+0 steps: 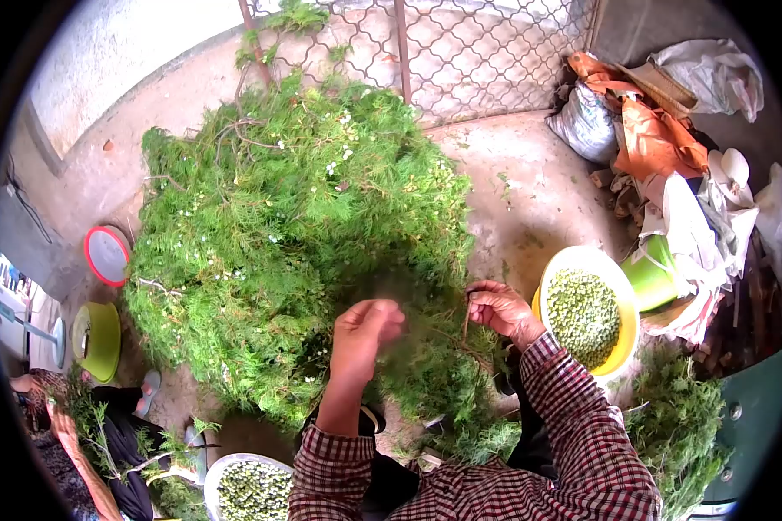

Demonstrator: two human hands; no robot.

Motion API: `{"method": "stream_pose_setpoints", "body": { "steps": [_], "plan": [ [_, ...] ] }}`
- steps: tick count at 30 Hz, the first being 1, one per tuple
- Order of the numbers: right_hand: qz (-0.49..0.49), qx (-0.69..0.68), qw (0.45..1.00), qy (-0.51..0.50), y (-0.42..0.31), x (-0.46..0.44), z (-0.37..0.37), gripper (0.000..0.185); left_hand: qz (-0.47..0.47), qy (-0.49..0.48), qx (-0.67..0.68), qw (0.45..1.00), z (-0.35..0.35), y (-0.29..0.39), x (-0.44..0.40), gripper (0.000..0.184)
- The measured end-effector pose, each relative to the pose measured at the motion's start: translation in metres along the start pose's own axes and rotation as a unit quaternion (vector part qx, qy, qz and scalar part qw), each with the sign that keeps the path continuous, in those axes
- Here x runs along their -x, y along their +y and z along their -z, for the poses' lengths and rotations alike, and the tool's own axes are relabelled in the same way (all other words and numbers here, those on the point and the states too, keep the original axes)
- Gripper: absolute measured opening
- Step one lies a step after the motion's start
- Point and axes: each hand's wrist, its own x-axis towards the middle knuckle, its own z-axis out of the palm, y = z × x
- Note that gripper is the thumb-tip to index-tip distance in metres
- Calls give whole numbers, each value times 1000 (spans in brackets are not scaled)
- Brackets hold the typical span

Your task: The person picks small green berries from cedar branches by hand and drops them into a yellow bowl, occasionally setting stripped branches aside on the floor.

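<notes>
My left hand (367, 334) is raised over the front of a big heap of green conifer branches (295, 217). Its fingers are curled in and smeared at the tips, so what they hold, if anything, does not show. My right hand (502, 308) is closed, thumb against fingers, on the thin brown stem of a conifer branch (447, 347) whose foliage hangs down between my knees. Just right of that hand stands a yellow basin (626, 343) with many small green berries (585, 317) in it.
A white basin (213, 486) of berries is at lower left, beside a seated person (87, 460) holding a branch. A lime tub (102, 343) and red-rimmed basin (107, 256) stand left. Sacks (586, 122) are piled right; a metal lattice gate (495, 61) is behind.
</notes>
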Motion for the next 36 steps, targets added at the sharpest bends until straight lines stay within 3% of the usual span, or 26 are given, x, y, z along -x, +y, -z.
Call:
{"method": "stream_pose_setpoints", "body": {
  "steps": [3,4,7,8,11,12,15,16,19,22,23,28,31,36],
  "plan": [
    [-1,-39,999,-22,-5,2,-3,24,-64,-20,-171,983,-11,-9,-1,23],
    [-2,-55,998,-28,-4,2,-4,26,-124,-35,-280,951,-17,-8,-1,26],
    [-12,-85,996,-37,-2,-3,-15,17,-287,-92,-569,765,-41,1,4,45],
    [-25,-89,995,-31,-2,-3,-22,18,-326,-123,-578,738,-46,-6,2,55],
    [-62,-119,990,-45,4,-4,-32,23,-378,-204,-553,714,-61,-23,-4,51],
    [-67,-116,989,-69,5,-5,-31,30,-376,-205,-546,720,-61,-28,-7,42],
    [-29,-88,995,-26,-13,3,-39,35,-214,-168,-445,853,-58,-23,-13,29],
    [-19,-75,997,-27,-14,0,-31,36,-239,-138,-386,880,-53,-28,-17,25],
    [45,-67,995,-50,-24,1,-9,35,-80,-30,-177,981,-55,-6,-15,24],
    [74,-25,996,38,-39,9,6,30,-138,44,-130,981,-31,-19,-31,18],
    [89,-11,994,64,-41,11,8,28,-115,76,-110,984,-33,-14,-32,19],
    [148,18,987,66,-49,20,13,23,-117,96,-107,983,-34,-7,-39,22],
    [203,100,971,77,-47,18,18,27,-115,78,-186,973,-32,-11,-41,22],
    [193,92,975,53,-51,21,15,28,-166,-22,-204,964,-40,-19,-40,17]
  ]
}}
